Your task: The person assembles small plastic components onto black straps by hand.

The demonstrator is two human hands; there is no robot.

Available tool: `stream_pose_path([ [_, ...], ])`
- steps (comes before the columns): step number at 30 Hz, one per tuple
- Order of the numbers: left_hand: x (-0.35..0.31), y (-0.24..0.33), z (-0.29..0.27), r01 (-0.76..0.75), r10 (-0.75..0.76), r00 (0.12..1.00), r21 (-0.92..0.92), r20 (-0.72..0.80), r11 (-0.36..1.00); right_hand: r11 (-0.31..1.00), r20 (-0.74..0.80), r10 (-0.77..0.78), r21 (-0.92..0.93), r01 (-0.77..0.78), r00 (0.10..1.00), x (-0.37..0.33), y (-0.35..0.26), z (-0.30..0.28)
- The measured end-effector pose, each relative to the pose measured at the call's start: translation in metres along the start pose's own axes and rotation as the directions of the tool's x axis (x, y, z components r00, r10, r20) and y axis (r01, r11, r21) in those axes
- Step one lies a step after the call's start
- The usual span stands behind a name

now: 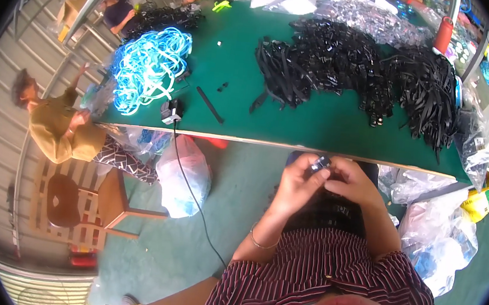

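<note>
My left hand [297,184] and my right hand [353,183] meet just below the near edge of the green table [317,127]. Together they pinch a small dark buckle piece [320,163] with a black strap that runs down into my lap. A heap of more black straps [324,210] lies on my lap under the hands. On the table straight ahead sits a big pile of black straps with buckles [358,75].
A tangle of light blue straps [146,69] lies at the table's left end, a loose black strap [209,104] beside it. A cable [191,188] hangs off the edge. Plastic bags [183,173] stand on the floor. A seated person [61,126] is at left, others at the far end.
</note>
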State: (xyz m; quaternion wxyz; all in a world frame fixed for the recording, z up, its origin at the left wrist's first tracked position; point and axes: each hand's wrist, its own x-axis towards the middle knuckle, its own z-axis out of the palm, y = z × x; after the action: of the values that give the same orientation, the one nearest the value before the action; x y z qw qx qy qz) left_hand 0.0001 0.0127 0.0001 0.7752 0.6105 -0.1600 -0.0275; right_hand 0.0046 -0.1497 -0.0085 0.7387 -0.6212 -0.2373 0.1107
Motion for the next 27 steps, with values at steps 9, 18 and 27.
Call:
stream_pose_path([
  [9, 0.013, -0.008, 0.0, 0.027, -0.065, 0.995, -0.425, -0.075, 0.905, 0.992, -0.376, -0.091, -0.114, 0.051, 0.922, 0.006, -0.001, 0.007],
  [18, 0.0, -0.005, -0.001, 0.112, -0.142, 0.99, -0.641, 0.004, 0.759, 0.769, -0.208, -0.429, -0.594, 0.235, 0.879, 0.01, -0.009, 0.026],
  [27, -0.001, -0.009, -0.004, 0.105, -0.063, 0.994, -0.728, 0.085, 0.678, 0.784, -0.243, -0.446, -0.571, 0.245, 0.861, 0.017, -0.003, 0.031],
])
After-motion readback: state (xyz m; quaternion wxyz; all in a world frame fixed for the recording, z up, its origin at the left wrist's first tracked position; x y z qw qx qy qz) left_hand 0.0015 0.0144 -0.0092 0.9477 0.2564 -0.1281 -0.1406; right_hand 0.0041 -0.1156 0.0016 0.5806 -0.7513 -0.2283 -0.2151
